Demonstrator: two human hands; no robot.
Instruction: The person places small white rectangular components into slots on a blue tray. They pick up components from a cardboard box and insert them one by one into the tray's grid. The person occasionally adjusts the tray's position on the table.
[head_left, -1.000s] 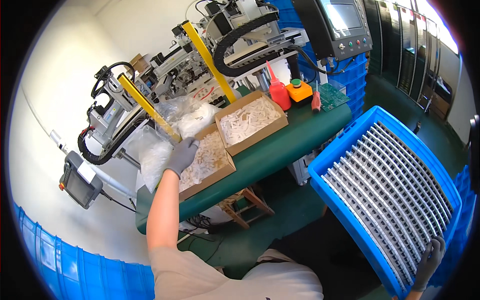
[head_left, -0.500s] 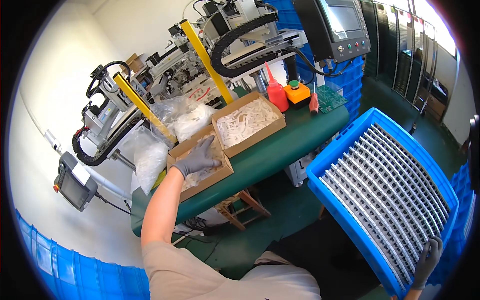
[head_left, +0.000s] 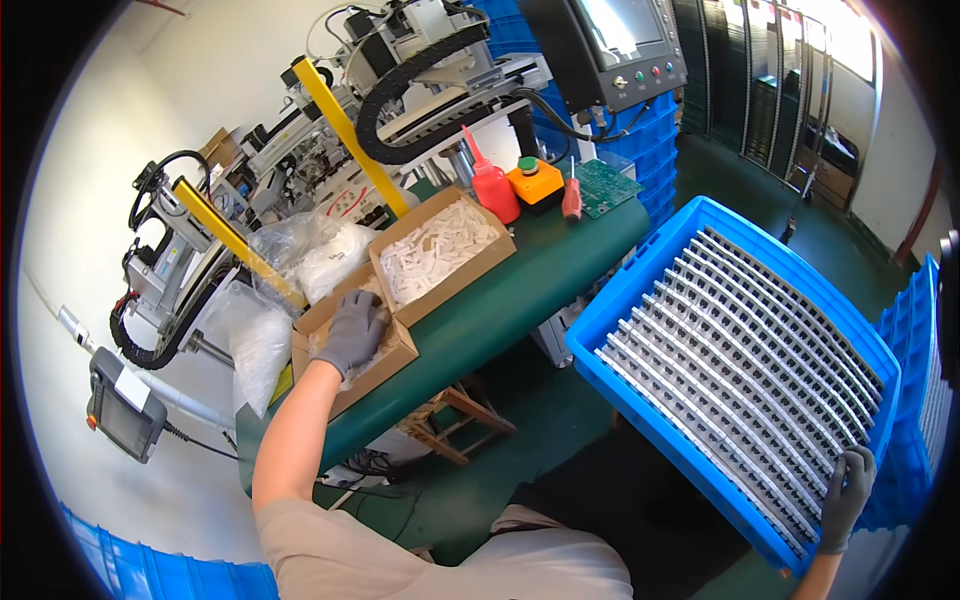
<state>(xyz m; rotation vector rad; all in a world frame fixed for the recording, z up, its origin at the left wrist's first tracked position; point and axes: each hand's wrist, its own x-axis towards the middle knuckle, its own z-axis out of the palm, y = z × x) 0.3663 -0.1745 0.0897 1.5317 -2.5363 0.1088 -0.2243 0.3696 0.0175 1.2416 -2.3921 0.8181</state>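
Note:
My gloved left hand [head_left: 352, 330] reaches into the nearer cardboard box [head_left: 372, 380], its fingers curled down among small pale pieces. Whatever lies under the fingertips is hidden. Beside it, a second cardboard box [head_left: 462, 268] holds many small white pieces [head_left: 440, 250]. At the right, my gloved right hand [head_left: 848, 495] is bent over the near right rim of a blue plastic crate [head_left: 670, 440], fingers by the ends of the strips. Rows of white strips with black parts [head_left: 740, 380] fill that crate.
Clear plastic bags of white pieces [head_left: 258, 345] lie left of the boxes on the green table [head_left: 480, 335]. A red bottle [head_left: 494, 192], an orange button box [head_left: 536, 182], a screwdriver [head_left: 571, 198] and a circuit board [head_left: 606, 188] stand behind. Machinery [head_left: 430, 90] rises beyond.
The view has shifted, so the table and crate appear further left. My left hand's spread fingers have drawn in and curled down in the box. My right hand stays at the crate's rim.

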